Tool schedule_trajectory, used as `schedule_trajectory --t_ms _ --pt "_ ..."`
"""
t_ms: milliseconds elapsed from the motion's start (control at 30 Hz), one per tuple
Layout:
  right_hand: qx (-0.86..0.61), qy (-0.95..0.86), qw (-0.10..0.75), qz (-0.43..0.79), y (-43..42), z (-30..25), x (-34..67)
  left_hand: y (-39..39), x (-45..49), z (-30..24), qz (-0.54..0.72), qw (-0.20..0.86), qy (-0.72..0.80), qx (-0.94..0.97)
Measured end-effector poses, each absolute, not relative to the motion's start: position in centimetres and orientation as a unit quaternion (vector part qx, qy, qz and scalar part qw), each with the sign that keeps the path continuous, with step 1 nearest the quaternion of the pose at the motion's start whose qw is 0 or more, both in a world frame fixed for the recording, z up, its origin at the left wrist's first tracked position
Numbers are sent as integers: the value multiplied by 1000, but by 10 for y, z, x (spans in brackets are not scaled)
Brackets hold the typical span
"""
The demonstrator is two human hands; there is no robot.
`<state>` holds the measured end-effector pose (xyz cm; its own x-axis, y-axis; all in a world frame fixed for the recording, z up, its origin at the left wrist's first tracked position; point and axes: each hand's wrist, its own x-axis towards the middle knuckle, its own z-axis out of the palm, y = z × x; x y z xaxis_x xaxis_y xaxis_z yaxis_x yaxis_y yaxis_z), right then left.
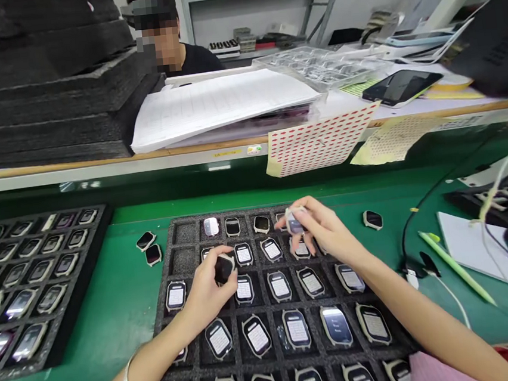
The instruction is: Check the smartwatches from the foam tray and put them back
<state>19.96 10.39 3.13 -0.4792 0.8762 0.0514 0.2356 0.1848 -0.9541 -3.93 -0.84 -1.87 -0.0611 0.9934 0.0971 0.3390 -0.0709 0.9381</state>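
Observation:
A black foam tray [184,263] in front of me holds several smartwatch bodies in square pockets, most with lit screens. My left hand [207,291] grips a dark-screened watch body [224,268] just above the tray's second row. My right hand [325,228] pinches another watch body [293,221] between fingertips over the tray's top row. A silver-backed watch [211,226] lies face down in the top row.
A second foam tray [100,229] of watches lies at the left. Loose watch bodies [145,241] [372,220] rest on the green mat. A green pen [454,267], cables and white paper lie at the right. Red dot sticker sheets [316,142] hang from the shelf. A person sits opposite behind stacked foam.

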Motion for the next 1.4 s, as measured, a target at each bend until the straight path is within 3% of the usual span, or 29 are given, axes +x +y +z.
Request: schedule_trajectory --t_ms 167,333,533,733,967,1400 --pt "-306 -570 268 714 79 32 164 -10 -38 -19 431 358 567 604" --pt "-221 -498 219 810 80 21 166 -10 -39 -16 425 361 573 600" --pt "-204 -485 240 816 79 11 171 -10 -39 -17 429 392 572 579" --pt "-172 -441 207 856 80 6 169 -11 -40 -18 423 449 562 551" --pt "-161 -421 242 859 80 2 170 -11 -40 -18 431 471 544 544" --pt "-189 -464 263 824 73 4 165 -8 -45 -15 457 427 556 548"
